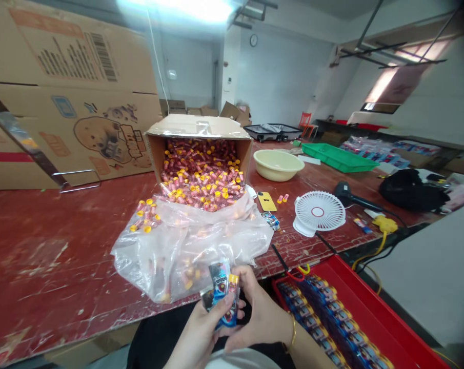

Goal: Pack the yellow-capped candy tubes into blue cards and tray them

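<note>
My left hand [206, 325] is closed around a few small blue printed packets [219, 282], with its thumb pressing a small clear tube with a yellow cap [233, 287] against them. Curved around the right side of these is my right hand [264, 315], thumb and fingers apart, its index fingertip close to the yellow cap; whether it touches is unclear. Beyond the hands, a carton [200, 125] lies on its side, filled with many pink tubes with yellow caps [204, 179]. Its clear plastic liner [201, 230] spills over the table edge, with several tubes on it.
At right, a red tray [381, 312] holds rows of blue packets with yellow-capped tubes. On the red table [74, 246] are a white fan [319, 211], a yellow phone [267, 201], a cream basin [278, 165], a green tray [337, 157] and a large carton [74, 102].
</note>
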Tool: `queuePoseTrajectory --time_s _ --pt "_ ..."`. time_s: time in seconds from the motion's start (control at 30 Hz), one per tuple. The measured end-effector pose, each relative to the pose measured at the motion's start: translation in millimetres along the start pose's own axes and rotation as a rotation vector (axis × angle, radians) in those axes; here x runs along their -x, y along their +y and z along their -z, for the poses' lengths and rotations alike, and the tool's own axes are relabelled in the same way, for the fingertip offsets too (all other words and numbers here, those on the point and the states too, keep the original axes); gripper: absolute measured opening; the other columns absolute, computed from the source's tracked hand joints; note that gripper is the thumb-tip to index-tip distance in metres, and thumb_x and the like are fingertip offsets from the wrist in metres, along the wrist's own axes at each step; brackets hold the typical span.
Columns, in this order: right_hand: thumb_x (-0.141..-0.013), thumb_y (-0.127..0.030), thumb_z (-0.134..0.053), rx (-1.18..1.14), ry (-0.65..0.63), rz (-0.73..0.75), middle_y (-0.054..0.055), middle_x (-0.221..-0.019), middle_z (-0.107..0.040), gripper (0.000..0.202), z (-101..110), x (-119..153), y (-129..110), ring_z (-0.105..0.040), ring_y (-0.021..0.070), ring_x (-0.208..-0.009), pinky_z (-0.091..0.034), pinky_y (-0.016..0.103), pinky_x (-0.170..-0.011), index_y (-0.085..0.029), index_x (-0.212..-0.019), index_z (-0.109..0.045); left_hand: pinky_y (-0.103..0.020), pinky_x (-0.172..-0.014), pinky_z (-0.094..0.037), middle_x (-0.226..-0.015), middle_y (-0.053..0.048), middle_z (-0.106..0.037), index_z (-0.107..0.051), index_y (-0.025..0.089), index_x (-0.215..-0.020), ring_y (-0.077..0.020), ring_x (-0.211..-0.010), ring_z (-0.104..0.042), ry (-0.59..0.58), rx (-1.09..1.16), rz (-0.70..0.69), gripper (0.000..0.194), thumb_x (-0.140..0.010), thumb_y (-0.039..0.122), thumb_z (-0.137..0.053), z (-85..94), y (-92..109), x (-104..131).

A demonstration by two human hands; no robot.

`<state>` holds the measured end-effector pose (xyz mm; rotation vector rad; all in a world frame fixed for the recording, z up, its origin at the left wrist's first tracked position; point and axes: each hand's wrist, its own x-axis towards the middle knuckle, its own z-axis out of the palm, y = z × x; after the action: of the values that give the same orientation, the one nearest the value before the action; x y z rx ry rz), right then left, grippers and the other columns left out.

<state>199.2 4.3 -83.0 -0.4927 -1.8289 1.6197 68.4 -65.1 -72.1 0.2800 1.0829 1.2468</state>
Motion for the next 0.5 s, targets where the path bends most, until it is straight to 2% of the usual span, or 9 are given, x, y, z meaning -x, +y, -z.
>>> queuePoseTrajectory --time_s 0.2,0.4,0.5 --pt "-0.057 -0.008 -0.071 0.165 0.106 -0.013 -0.003 -0.089 -0.048 0.064 -13 1 1 -0.049 0.0107 -0.072 -0.044 0.022 -0.06 -0.026 -0.104 -0.032 -0.021 -0.059 -0.052 -0.069 -0.006 -0.074 -0.072 0.012 -0.084 -0.0136 -0.059 -0.065 -0.005 0.063 -0.034 0.026 -0.067 0.03 -0.078 -8.3 3 2" --pt "-0.06 -0.007 -0.065 0.144 0.129 -0.042 -0.005 -0.081 -0.045 0.06 -19 -1 1 -0.047 0.0071 -0.059 -0.039 0.015 -0.045 -0.027 -0.105 -0.03 -0.026 -0.061 -0.053 -0.075 -0.009 -0.076 -0.072 0.012 -0.088 -0.0213 -0.069 -0.069 -0.003 0.074 -0.066 0.034 -0.063 0.033 -0.081 -10.9 4 0" --pt "-0.059 -0.006 -0.064 0.179 0.161 -0.016 -0.004 -0.082 -0.045 0.06 -20 -1 1 -0.046 0.0076 -0.062 -0.039 0.015 -0.045 -0.027 -0.105 -0.031 -0.025 -0.06 -0.053 -0.071 -0.008 -0.075 -0.072 0.012 -0.088 -0.0195 -0.065 -0.069 -0.008 0.068 -0.079 0.034 -0.063 0.034 -0.081 -11.1 3 -1"
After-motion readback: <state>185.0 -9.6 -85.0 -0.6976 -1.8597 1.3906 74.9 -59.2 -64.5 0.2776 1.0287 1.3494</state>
